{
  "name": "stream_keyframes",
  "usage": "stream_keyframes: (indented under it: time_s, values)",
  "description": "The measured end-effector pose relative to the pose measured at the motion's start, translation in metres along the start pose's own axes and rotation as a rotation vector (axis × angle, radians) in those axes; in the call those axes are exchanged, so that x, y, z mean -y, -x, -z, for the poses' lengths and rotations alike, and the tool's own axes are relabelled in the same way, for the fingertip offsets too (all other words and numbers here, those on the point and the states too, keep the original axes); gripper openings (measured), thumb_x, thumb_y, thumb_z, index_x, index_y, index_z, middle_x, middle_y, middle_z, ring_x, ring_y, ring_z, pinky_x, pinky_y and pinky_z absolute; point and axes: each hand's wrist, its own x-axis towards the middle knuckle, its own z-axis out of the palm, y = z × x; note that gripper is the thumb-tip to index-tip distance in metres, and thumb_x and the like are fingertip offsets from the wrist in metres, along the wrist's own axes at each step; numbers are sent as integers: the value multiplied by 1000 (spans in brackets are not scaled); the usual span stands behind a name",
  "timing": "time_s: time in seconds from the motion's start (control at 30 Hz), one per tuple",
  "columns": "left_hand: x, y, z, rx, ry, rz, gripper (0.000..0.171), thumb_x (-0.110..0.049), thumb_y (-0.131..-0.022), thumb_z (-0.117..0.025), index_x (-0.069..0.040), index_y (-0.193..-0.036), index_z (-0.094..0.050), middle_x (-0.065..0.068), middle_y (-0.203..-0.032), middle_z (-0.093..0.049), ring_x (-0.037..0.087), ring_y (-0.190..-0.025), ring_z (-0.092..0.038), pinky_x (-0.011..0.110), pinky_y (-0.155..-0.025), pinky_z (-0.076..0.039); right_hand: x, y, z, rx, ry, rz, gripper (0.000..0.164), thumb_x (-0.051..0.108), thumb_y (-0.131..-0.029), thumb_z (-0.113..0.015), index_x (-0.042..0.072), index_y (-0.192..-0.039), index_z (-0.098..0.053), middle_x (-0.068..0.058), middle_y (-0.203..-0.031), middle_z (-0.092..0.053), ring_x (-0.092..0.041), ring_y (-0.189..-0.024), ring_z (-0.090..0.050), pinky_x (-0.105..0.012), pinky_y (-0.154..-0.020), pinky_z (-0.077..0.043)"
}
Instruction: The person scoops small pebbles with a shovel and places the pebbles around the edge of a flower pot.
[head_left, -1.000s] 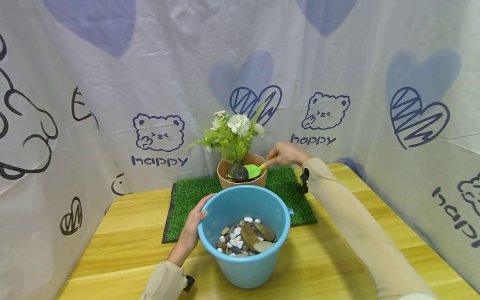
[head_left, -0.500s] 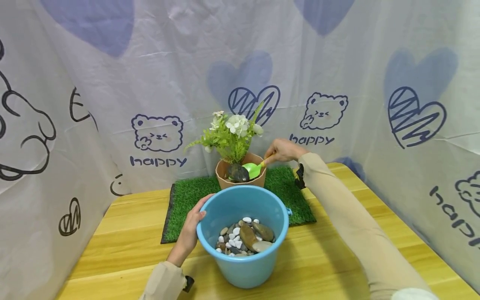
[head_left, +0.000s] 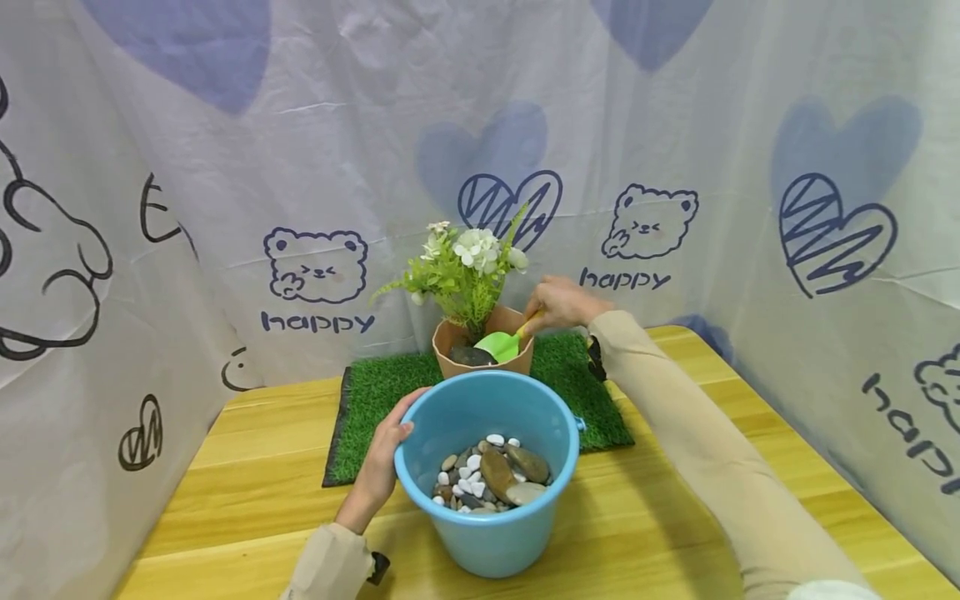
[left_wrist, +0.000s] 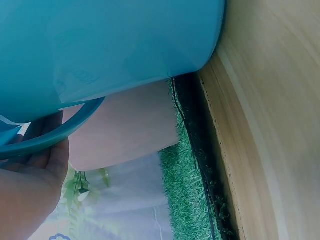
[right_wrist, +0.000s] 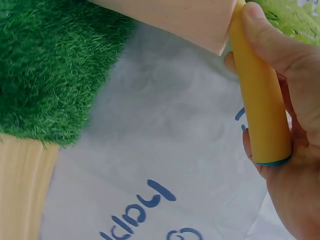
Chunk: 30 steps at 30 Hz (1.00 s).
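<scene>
My left hand (head_left: pixel 381 458) grips the left rim of a light blue bucket (head_left: pixel 495 542), thumb over the edge. In the left wrist view its fingers reach behind the bucket's hoop handle (left_wrist: pixel 75 122). Pebbles (head_left: pixel 472 479), white, grey and brown, lie in the bucket with a few larger stones. My right hand (head_left: pixel 562 302) holds a toy trowel by its yellow handle (right_wrist: pixel 262 95). The trowel's green blade (head_left: pixel 497 347) is inside a peach flowerpot (head_left: pixel 523 360), tilted against a dark stone (head_left: pixel 469 357). White flowers and green leaves (head_left: pixel 468 267) rise from the pot's back.
The pot stands on a green artificial grass mat (head_left: pixel 375 417) on a wooden table (head_left: pixel 247 500). The bucket is close in front of the pot and overlaps the mat in the head view. A printed curtain (head_left: pixel 480 100) hangs behind and on both sides.
The dark stone has slid off the trowel blade and lies lower in the pot. The right hand has risen slightly, tipping the trowel more steeply. The left hand and bucket stay in place.
</scene>
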Motion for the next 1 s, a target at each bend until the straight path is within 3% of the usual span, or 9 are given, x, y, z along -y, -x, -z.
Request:
stream_keyframes:
  time_s: [0.17, 0.33, 0.5, 0.67, 1.0]
  values:
    - [2, 0, 0, -11, -4, 0, 55, -25, -96, -31, -9, -148, -41, 20, -145, -47, 42, -124, -52, 47, -92, -52, 5, 2, -1, -53, 70, 15, 23, 40, -82, -74, 26, -99, -80, 8, -91, -70, -17, -86, -42, -36, -80, -31]
    - [3, 0, 0, -9, 5, 7, 55, -26, -97, -31, -11, -148, -40, 19, -145, -47, 42, -124, -53, 49, -91, -52, 6, 5, -2, -114, 98, 53, 26, 38, -80, -76, 25, -102, -79, 7, -96, -70, -17, -94, -43, -41, -87, -32]
    - [3, 0, 0, -2, 14, 4, 55, -26, -97, -30, -10, -149, -40, 20, -145, -47, 43, -123, -53, 51, -90, -52, 3, 8, 0, -167, 203, 105, 23, 40, -79, -76, 26, -96, -80, 8, -94, -70, -19, -95, -47, -42, -87, -35]
    - [1, 0, -1, 1, 18, 14, 55, -25, -97, -31, -9, -149, -39, 20, -145, -47, 44, -124, -52, 53, -91, -52, 0, 10, 2, -220, 257, 73, 24, 40, -80, -74, 24, -97, -80, 6, -97, -71, -20, -96, -50, -41, -84, -38]
    - [0, -1, 0, 20, 7, 6, 55, -24, -97, -30, -7, -149, -38, 23, -146, -45, 48, -124, -50, 53, -90, -52, -2, 14, 2, -235, 230, 43, 24, 37, -81, -75, 23, -100, -79, 4, -100, -71, -21, -97, -50, -41, -85, -39]
